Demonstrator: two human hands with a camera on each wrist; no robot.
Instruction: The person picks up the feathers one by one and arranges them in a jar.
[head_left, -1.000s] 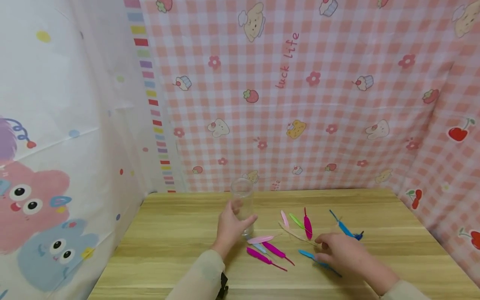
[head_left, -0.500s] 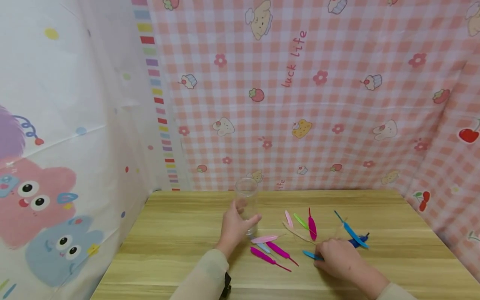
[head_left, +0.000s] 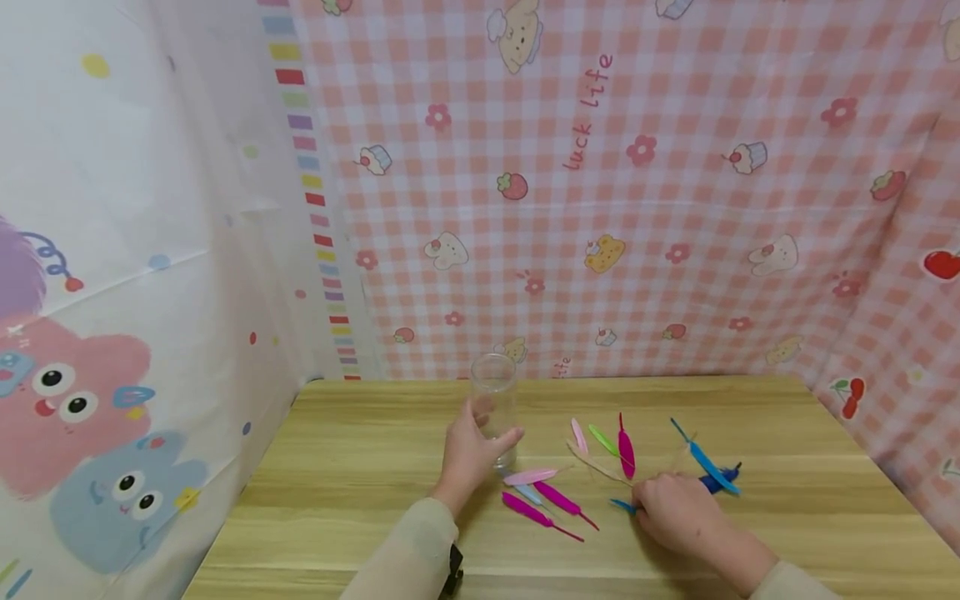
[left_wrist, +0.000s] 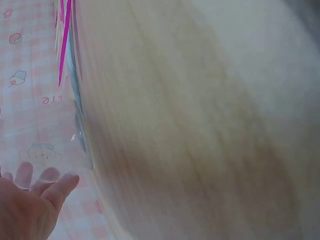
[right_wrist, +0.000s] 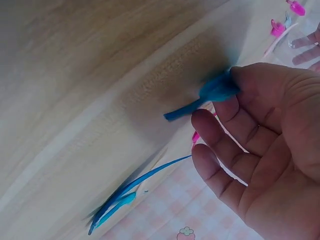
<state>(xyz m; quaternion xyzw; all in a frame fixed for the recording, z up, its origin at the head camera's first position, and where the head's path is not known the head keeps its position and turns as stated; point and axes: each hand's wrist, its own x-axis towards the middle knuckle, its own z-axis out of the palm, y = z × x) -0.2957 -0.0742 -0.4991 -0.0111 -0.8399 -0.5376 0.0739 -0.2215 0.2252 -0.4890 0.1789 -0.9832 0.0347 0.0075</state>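
A tall clear glass or plastic cup (head_left: pixel 495 385) stands upright at the middle of the table. Its lower half is gripped by my left hand (head_left: pixel 467 454), thumb on the near side and fingers behind. My right hand (head_left: pixel 678 510) pinches a blue feather (right_wrist: pixel 219 89) between thumb and index finger, low over the table at the right. In the head view the hand hides most of that feather. Beyond the right hand lie another blue feather (head_left: pixel 712 467) and a dark blue one (head_left: pixel 711 483).
Close to the cup lie a pink feather (head_left: pixel 531 477), a pale blue feather (head_left: pixel 527 493) and two magenta feathers (head_left: pixel 527 508). Farther right are a beige feather (head_left: pixel 596 463), a light pink one (head_left: pixel 579 435), a green one (head_left: pixel 603 439) and another magenta one (head_left: pixel 627 455). Checked cloth (head_left: pixel 637 208) hangs behind the table.
My right hand has come down onto the nearer blue feather, pinched it and shifted it slightly. The left hand has stayed on the cup. The head view has turned a little.
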